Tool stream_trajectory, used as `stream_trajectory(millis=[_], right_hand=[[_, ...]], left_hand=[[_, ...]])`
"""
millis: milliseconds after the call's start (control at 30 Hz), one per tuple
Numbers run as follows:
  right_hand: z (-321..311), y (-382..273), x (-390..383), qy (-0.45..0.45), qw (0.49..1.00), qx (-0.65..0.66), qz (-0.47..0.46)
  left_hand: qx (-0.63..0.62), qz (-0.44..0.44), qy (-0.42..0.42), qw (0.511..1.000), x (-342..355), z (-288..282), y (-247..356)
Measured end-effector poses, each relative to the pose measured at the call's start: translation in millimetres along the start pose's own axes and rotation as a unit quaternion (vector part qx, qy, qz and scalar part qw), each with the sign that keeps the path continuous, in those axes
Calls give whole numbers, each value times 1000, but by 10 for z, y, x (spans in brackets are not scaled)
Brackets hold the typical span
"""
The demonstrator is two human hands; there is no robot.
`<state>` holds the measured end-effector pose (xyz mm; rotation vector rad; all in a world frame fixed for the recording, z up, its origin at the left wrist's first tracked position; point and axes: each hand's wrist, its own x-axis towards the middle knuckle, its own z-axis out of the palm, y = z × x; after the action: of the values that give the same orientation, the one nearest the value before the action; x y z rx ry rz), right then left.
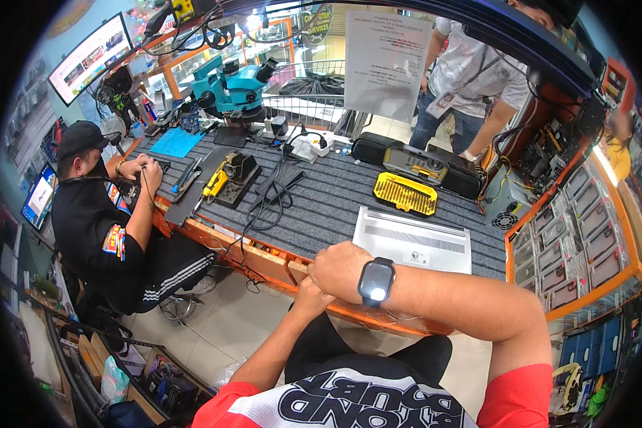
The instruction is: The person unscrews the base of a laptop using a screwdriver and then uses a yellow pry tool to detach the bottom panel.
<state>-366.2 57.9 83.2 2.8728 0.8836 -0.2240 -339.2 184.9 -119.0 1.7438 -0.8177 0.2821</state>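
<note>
My right hand [338, 272], with a dark smartwatch [376, 280] on its wrist, is closed at the front edge of the workbench. Right below it, my left hand [309, 299] is closed too, and the two touch. Whatever they hold, if anything, is hidden between them. Beside my right hand lies a silver laptop bottom panel [414, 240], flat on the ribbed grey mat [314, 228]. Beyond it sits a yellow case of screwdriver bits [405, 193].
At the left a co-worker [100, 221] in black handles something dark. A teal microscope [230, 89], a yellow-handled tool [216, 181] on a black stand, and loose cables [274, 196] occupy the bench. A person [471, 85] stands across; a display case [574, 235] borders the right.
</note>
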Motion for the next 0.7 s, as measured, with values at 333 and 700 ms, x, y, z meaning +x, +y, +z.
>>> stream_trajectory(millis=[333, 700], right_hand=[[-26, 96, -45, 52, 998, -2, -26], [-520, 524, -673, 269, 959, 61, -62]], left_hand=[[30, 26, -1, 999, 14, -30, 34], [29, 52, -18, 998, 264, -125, 202]])
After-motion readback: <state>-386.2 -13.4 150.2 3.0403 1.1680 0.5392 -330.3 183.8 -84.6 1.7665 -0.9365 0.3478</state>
